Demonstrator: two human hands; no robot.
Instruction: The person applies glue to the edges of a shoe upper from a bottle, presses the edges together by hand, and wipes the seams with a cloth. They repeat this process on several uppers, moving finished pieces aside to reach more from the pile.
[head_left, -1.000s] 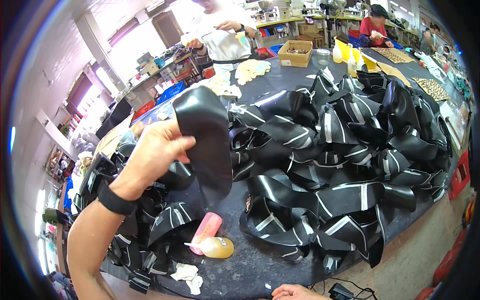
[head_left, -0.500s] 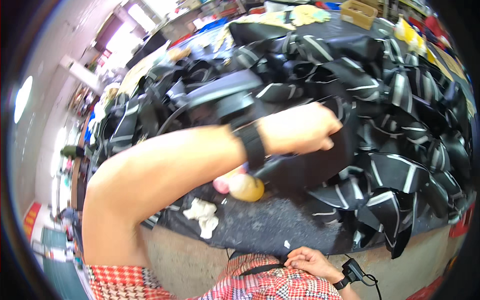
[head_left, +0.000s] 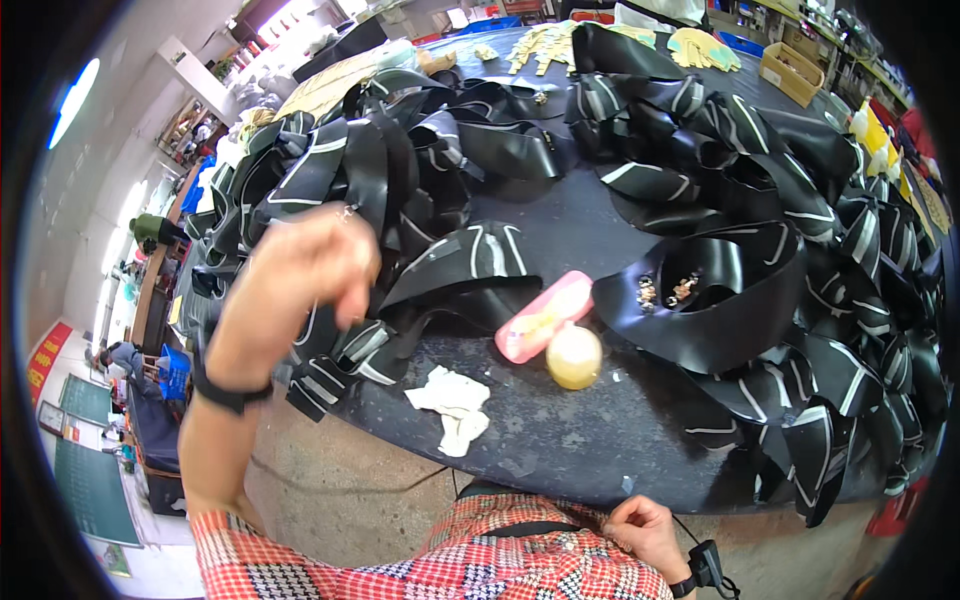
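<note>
My left hand (head_left: 310, 262), smeared by motion, is over the left heap of black leather-like pieces (head_left: 325, 165) edged with pale strips. Its fingers are too blurred to tell what they hold. By my waist, at the table's front edge, my right hand (head_left: 642, 530) has its fingers curled together; anything in them is hidden. A curved black piece (head_left: 665, 325) lies on the right side of the table, with small gold-coloured metal fittings (head_left: 683, 290) showing inside its loop. Between the heaps are a pink oblong object (head_left: 530, 335) and a round yellowish container (head_left: 574, 360).
A crumpled white cloth (head_left: 452, 400) lies near the front edge of the dark table (head_left: 510, 440). More black pieces (head_left: 800, 400) overhang the right edge. Farther back are a cardboard box (head_left: 790, 72), cream-coloured cut pieces (head_left: 550, 45) and yellow bottles (head_left: 875, 140).
My left hand has swung from the middle of the table to the left heap, uncovering the curved black piece. The right hand stays by my waist, its fingers more curled. The view has shifted.
</note>
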